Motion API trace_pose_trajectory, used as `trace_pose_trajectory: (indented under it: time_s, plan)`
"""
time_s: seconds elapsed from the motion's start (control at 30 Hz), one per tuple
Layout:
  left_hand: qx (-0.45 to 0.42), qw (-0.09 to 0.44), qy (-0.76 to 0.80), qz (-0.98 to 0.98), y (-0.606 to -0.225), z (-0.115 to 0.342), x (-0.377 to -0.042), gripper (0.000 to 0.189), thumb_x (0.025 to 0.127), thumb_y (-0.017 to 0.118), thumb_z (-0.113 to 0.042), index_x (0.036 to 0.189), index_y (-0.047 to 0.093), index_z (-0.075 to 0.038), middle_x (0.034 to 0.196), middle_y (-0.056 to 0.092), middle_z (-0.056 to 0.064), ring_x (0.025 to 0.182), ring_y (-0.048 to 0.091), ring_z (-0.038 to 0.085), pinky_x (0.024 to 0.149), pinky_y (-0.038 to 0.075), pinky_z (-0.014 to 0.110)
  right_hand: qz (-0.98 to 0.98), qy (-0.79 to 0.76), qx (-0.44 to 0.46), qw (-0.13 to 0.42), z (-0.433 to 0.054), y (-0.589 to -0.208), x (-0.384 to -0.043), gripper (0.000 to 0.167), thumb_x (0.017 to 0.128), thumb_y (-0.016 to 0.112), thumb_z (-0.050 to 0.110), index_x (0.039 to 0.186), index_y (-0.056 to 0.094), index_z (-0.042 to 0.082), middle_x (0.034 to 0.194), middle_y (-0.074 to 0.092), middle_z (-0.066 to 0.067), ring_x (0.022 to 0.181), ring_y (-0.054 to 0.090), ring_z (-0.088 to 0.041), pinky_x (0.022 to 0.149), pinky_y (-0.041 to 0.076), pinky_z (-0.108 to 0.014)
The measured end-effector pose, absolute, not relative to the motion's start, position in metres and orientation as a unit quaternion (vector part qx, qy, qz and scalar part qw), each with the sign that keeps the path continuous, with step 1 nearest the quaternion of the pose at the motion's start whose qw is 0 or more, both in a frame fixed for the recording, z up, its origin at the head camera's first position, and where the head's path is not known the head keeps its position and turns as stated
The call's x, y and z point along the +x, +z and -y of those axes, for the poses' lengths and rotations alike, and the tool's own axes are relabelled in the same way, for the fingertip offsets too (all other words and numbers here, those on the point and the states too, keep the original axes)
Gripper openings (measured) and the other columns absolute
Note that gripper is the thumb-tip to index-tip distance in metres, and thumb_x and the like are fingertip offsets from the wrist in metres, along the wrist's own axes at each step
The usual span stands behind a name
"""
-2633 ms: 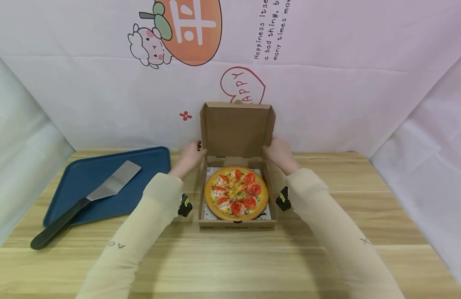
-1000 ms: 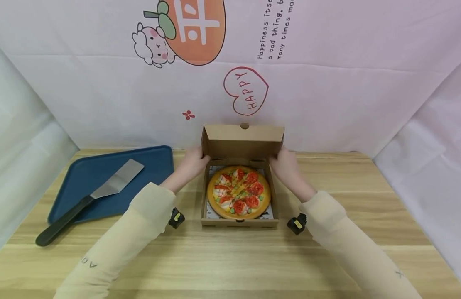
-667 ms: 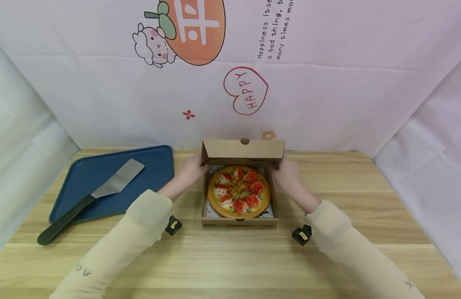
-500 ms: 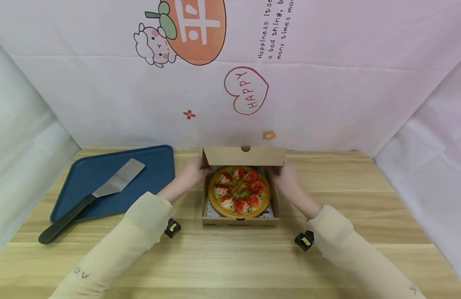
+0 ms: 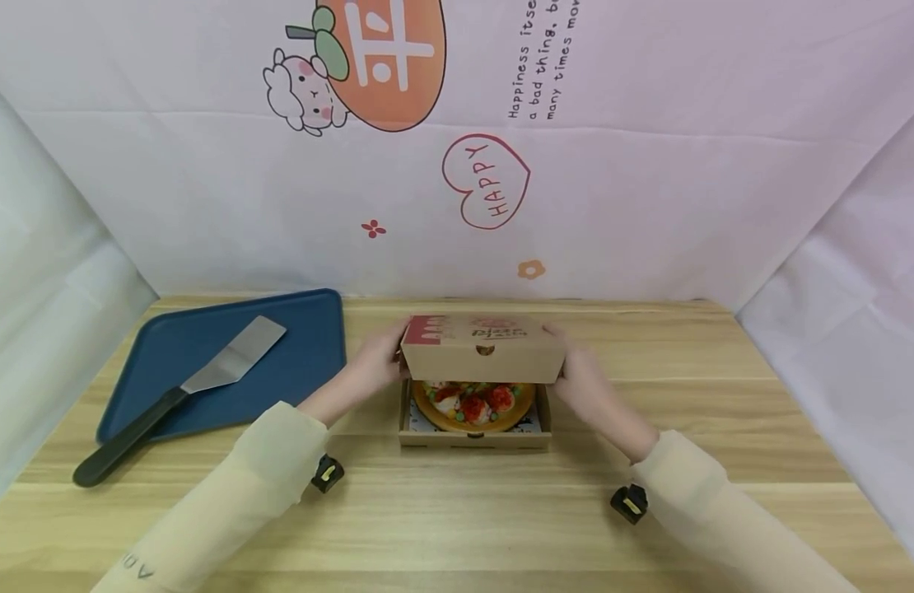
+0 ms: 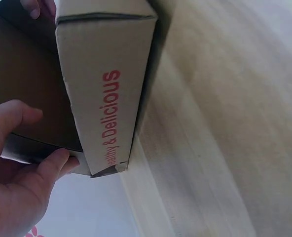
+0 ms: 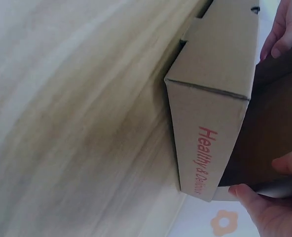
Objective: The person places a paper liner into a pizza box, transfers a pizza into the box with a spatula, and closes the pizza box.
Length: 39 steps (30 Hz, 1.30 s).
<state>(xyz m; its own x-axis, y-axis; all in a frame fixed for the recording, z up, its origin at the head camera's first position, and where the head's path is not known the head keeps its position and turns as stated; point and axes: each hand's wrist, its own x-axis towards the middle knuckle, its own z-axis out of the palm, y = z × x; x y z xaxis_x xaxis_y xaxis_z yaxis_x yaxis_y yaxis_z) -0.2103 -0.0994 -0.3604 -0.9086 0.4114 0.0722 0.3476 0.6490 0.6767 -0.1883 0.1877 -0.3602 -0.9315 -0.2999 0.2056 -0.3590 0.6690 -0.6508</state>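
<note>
A cardboard pizza box stands on the table. Its lid (image 5: 445,362) is tilted partway down over the base (image 5: 442,441), and its printed top faces up. Below the lid's front flap shows the front part of a pizza (image 5: 475,408) with red and green toppings; the back part is hidden. My left hand (image 5: 375,361) holds the lid's left side. In the left wrist view its thumb (image 6: 25,112) is inside the lid and its fingers outside. The lid's right side is held by my right hand (image 5: 581,375), whose fingertips touch the lid edge in the right wrist view.
To the left lies a blue tray (image 5: 183,329) on the wooden table (image 5: 457,519). A spatula (image 5: 230,358) rests across it, its black handle reaching past the tray's front edge. A white printed cloth (image 5: 620,206) hangs behind the table.
The lid has swung from upright, forward and down, over the back of the pizza. Both hands have come forward with it, still holding its sides. The tray and spatula have stayed put.
</note>
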Motion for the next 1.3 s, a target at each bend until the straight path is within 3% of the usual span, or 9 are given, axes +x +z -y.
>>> trace_pose_trajectory:
  time_s: [0.27, 0.5, 0.73, 0.87, 1.0, 1.13, 1.3]
  plan:
    - [0.208, 0.056, 0.399, -0.891, -0.361, 0.099, -0.195, 0.087, 0.077, 0.066, 0.004, 0.145, 0.015, -0.006, 0.140, 0.036, 0.018, 0.122, 0.043, 0.032, 0.087, 0.046, 0.041, 0.926, 0.338, 0.165, 0.034, -0.188, -0.358, -0.177, 0.071, 0.067, 0.048, -0.022, 0.135, 0.029, -0.011, 0.131, 0.041, -0.031, 0.114, 0.047, -0.043, 0.087, 0.044, -0.046]
    - [0.207, 0.073, 0.391, -0.894, -0.356, 0.099, -0.181, 0.098, 0.071, 0.074, 0.000, 0.145, 0.010, -0.003, 0.139, 0.037, 0.019, 0.121, 0.045, 0.032, 0.087, 0.046, 0.038, 0.928, 0.326, 0.174, 0.040, -0.188, -0.355, -0.166, 0.068, 0.068, 0.055, -0.017, 0.133, 0.034, -0.009, 0.127, 0.046, -0.029, 0.110, 0.051, -0.040, 0.085, 0.046, -0.045]
    - [0.200, 0.080, 0.349, -0.912, -0.353, 0.099, -0.167, 0.102, 0.069, 0.078, -0.007, 0.145, 0.010, -0.002, 0.130, 0.049, 0.018, 0.108, 0.055, 0.028, 0.078, 0.048, 0.035, 0.931, 0.318, 0.181, 0.015, -0.187, -0.354, -0.158, 0.068, 0.067, 0.059, -0.017, 0.131, 0.038, -0.007, 0.122, 0.050, -0.030, 0.094, 0.059, -0.035, 0.071, 0.053, -0.037]
    - [0.209, 0.075, 0.344, -0.912, -0.353, 0.099, -0.162, 0.102, 0.067, 0.081, -0.020, 0.144, 0.015, -0.002, 0.128, 0.051, 0.015, 0.110, 0.054, 0.027, 0.085, 0.046, 0.040, 0.936, 0.306, 0.176, 0.002, -0.184, -0.352, -0.154, 0.069, 0.067, 0.060, -0.016, 0.131, 0.039, -0.006, 0.118, 0.052, -0.031, 0.090, 0.061, -0.034, 0.067, 0.053, -0.032]
    - [0.207, 0.085, 0.340, -0.914, -0.353, 0.100, -0.158, 0.103, 0.069, 0.078, -0.034, 0.143, 0.016, 0.000, 0.134, 0.045, 0.016, 0.119, 0.047, 0.029, 0.092, 0.041, 0.043, 0.943, 0.289, 0.166, -0.011, -0.183, -0.349, -0.150, 0.073, 0.064, 0.058, -0.018, 0.133, 0.039, -0.005, 0.119, 0.052, -0.030, 0.085, 0.061, -0.030, 0.061, 0.052, -0.027]
    - [0.208, 0.088, 0.339, -0.913, -0.353, 0.101, -0.155, 0.093, 0.076, 0.071, -0.037, 0.142, 0.020, 0.003, 0.136, 0.042, 0.017, 0.121, 0.045, 0.029, 0.093, 0.041, 0.041, 0.945, 0.275, 0.174, -0.018, -0.183, -0.347, -0.146, 0.073, 0.063, 0.062, -0.015, 0.133, 0.040, -0.005, 0.125, 0.049, -0.028, 0.089, 0.061, -0.031, 0.062, 0.052, -0.027]
    - [0.228, 0.054, 0.298, -0.925, -0.356, 0.101, -0.153, 0.078, 0.080, 0.067, -0.035, 0.136, 0.033, 0.006, 0.132, 0.046, 0.021, 0.120, 0.046, 0.032, 0.094, 0.040, 0.041, 0.946, 0.254, 0.201, -0.024, -0.184, -0.347, -0.144, 0.076, 0.063, 0.072, -0.009, 0.132, 0.040, -0.007, 0.131, 0.044, -0.026, 0.106, 0.055, -0.039, 0.079, 0.050, -0.039]
